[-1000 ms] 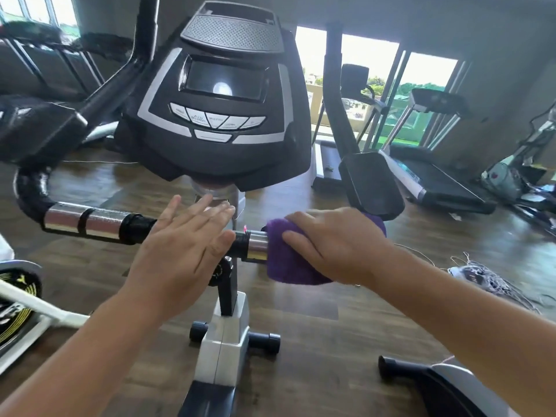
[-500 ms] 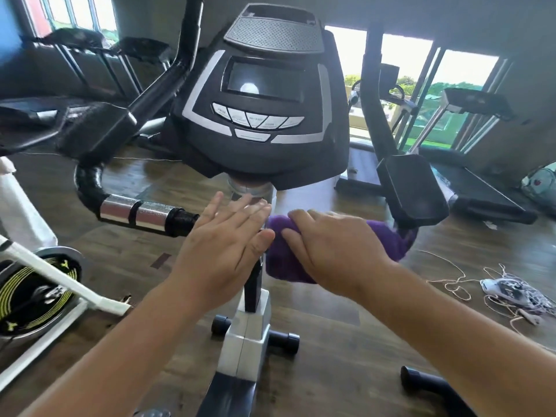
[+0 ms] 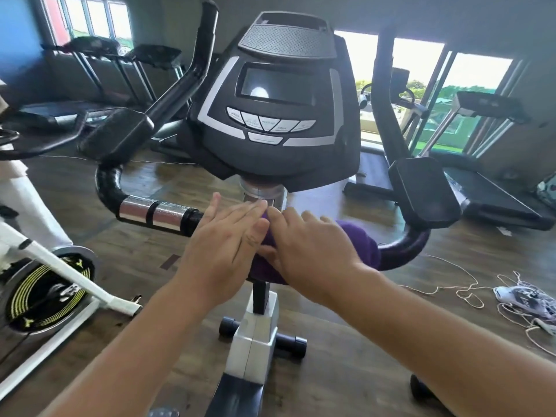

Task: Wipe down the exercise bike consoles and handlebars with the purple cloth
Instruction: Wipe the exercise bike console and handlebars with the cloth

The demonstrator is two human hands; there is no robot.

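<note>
So here's the bike: the big black console [image 3: 279,121] sits right up top in the middle, dark screen with a row of grey buttons under it. Just below it, the purple cloth [image 3: 359,245] is draped over the handlebar [image 3: 403,249], on the stretch between the centre post and the bar's right-hand bend. The right hand [image 3: 313,248] is on top of the cloth with its fingers curled down over it and the thumb tucked under, so it's got the cloth wrapped against the bar. The left hand [image 3: 228,239] is flat with fingers straight and close together, holding nothing. It's laid over the bar just left of the post, fingertips touching the cloth's left edge right beside the other hand. Can't tell if the palm is really pressing on the bar. Further out toward the bar's left end, the chrome grip sensors [image 3: 153,212] are uncovered. A white spin bike [image 3: 60,266] stands off to the left, treadmills [image 3: 493,188] are in the back, and a tangle of cords [image 3: 526,299] lies on the wood floor to the right.
</note>
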